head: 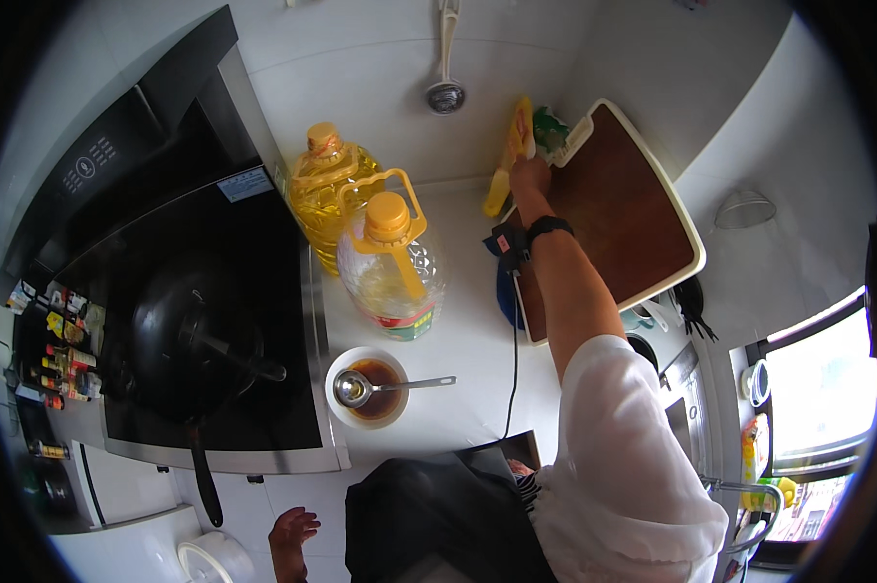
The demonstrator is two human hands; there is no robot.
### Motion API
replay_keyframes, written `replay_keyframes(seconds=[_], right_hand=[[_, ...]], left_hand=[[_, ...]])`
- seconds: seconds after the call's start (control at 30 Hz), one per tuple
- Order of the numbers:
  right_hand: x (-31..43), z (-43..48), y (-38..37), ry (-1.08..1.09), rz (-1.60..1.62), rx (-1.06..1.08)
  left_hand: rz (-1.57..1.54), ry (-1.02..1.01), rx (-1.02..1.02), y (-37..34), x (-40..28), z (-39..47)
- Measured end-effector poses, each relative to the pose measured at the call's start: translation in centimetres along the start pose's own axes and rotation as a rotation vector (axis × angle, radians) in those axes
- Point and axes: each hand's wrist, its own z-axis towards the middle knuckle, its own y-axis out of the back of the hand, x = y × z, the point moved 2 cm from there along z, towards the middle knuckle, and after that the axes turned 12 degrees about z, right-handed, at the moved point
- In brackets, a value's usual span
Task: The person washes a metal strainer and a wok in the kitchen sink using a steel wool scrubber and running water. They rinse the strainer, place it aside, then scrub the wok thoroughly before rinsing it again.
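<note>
My right hand [532, 177] reaches to the back of the counter and is at a yellow plastic packet [513, 157] that leans by the wall. Its fingers are largely hidden, so the grip is unclear. Beside it stands a brown cutting board with a cream rim [628, 211], with a green packet [550, 131] behind. My left hand [293, 528] hangs below the counter's front edge, fingers slightly curled and holding nothing. On the counter, a white bowl [332, 401] of brown liquid has a metal spoon [424, 382] resting across it. Behind the bowl stand two large oil bottles [406, 291] with yellow caps.
A black wok with a lid [183, 335] sits on the hob [278, 423] at left, its handle projecting over the front. Seasoning bottles [71, 364] stand farther left. A black cable [514, 364] runs down from my right wrist. A sink faucet [763, 484] is at lower right.
</note>
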Motion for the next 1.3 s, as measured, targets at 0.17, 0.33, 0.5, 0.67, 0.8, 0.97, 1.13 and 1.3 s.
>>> replay_keyframes(seconds=[0.17, 0.33, 0.5, 0.67, 0.8, 0.97, 1.13, 1.3], right_hand=[[-2.5, 2.3, -2.2, -0.075, 0.044, -0.026], [-2.3, 2.8, -2.9, -0.17, 0.266, -0.057], [-4.7, 3.3, -3.2, -0.032, 0.333, -0.115], [-3.5, 0.3, -4.2, -0.237, 0.339, 0.008], [-5.1, 1.3, -4.7, -0.28, 0.245, -0.068], [-3.9, -0.1, -4.7, -0.302, 0.347, 0.023], [-4.4, 0.3, -4.4, -0.281, 0.325, 0.046], [-3.0, -0.9, -3.8, -0.171, 0.15, 0.003]], left_hand=[[-0.031, 0.038, -0.028, -0.9, 0.9, 0.2], [-0.037, 0.086, -0.098, -1.6, 1.2, 0.7], [-0.028, 0.107, -0.053, -2.1, 1.4, 2.6], [0.004, 0.109, -0.057, -2.1, 0.9, 2.9], [0.026, 0.137, -0.056, -2.3, 0.8, 3.6], [0.019, 0.161, -0.087, -2.0, 1.4, 2.9], [-0.002, 0.166, -0.084, -2.3, 1.7, 3.6], [0.014, 0.161, -0.111, -2.2, 1.7, 3.1]])
